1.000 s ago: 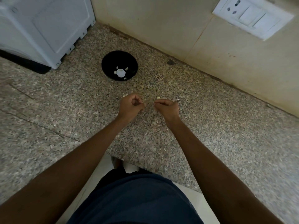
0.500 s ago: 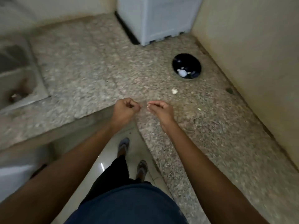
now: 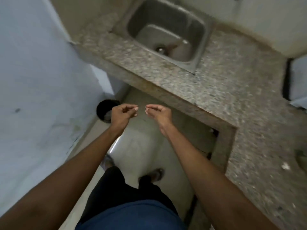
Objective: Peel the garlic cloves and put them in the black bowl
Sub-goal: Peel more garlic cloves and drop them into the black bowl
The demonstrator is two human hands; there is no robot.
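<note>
Change: the person has turned away from the counter corner since the earlier frames; the black bowl, then on the granite, is now out of sight.
Head view, left hand [image 3: 123,114]: fingers curled, tips pinched; contents too small to tell.
Head view, right hand [image 3: 157,112]: fingertips pinched on a pale scrap (skin, probably).
Below: dark bin [image 3: 104,112] on the floor, partly behind the left hand.
Counter [image 3: 232,90]: sink [image 3: 166,32]; a white fleck [image 3: 285,166], perhaps garlic.
Step, judged: shedding peel; release directly over the bin, then return to the bowl.
</note>
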